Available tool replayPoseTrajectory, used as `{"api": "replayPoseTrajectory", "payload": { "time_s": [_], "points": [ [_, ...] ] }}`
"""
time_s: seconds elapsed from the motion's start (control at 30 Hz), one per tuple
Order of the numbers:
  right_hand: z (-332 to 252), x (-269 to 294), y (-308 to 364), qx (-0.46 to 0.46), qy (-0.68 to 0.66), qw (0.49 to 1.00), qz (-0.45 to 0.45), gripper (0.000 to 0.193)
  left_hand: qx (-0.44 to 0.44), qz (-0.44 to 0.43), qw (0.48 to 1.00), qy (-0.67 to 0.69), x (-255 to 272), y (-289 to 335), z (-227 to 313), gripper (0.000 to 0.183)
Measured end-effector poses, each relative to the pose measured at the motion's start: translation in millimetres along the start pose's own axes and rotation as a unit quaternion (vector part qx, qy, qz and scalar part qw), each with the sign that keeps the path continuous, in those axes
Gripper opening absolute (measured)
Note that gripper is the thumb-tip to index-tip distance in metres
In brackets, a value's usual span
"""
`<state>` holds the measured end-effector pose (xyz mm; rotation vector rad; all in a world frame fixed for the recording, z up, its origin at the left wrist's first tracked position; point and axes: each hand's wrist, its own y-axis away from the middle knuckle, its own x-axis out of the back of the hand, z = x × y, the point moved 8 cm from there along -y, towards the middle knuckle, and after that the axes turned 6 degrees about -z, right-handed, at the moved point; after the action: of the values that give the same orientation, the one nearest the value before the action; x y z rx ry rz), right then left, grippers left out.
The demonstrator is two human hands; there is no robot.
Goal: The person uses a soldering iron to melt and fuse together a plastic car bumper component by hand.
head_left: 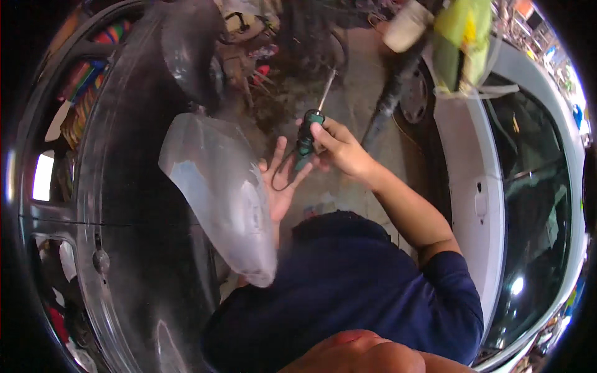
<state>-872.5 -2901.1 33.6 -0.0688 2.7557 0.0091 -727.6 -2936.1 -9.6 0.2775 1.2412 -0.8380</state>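
My right hand [333, 146] is closed round the dark green handle of a screwdriver-like tool [306, 140]. Its thin metal shaft points up and away from me. From the handle hangs a thin dark cord [275, 180], which loops beside my left hand [280, 189]. That hand is raised just below and left of the handle, fingers spread, gripping nothing that I can see. A frosted grey curved shell [217, 186] hides most of my left forearm; what supports it cannot be told.
A black car [137, 186] stands close along my left, its side scuffed and dusty. On my right is a white car [472, 161]. A yellow-green bundle [460, 43] and a whitish container-like object [407, 26] hang at the upper right. Clutter lies on the floor ahead.
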Motion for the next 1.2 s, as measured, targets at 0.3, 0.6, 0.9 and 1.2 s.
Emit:
{"api": "replayPoseTrajectory", "payload": {
  "time_s": [0.3,0.6,0.9,1.2],
  "points": [
    [37.5,80.3,155.4,0.12,0.289,0.941,0.129,0.04,0.192,0.184,0.958,-0.106,64.1,78.1,-102.3,0.051],
    [179.1,131.5,390.2,-0.013,-0.061,0.854,0.516,0.039,0.558,-0.09,0.545,-0.619,102.5,112.6,-213.7,0.038],
    [275.2,87.2,579.8,-0.04,-0.041,0.614,0.787,0.035,0.653,-0.108,0.657,-0.362,-6.2,81.3,-445.3,0.042],
    [233.8,76.0,692.1,0.157,-0.157,0.567,0.793,0.047,0.204,-0.487,0.799,-0.29,-386.7,51.5,-723.2,0.04]
  ]
}}
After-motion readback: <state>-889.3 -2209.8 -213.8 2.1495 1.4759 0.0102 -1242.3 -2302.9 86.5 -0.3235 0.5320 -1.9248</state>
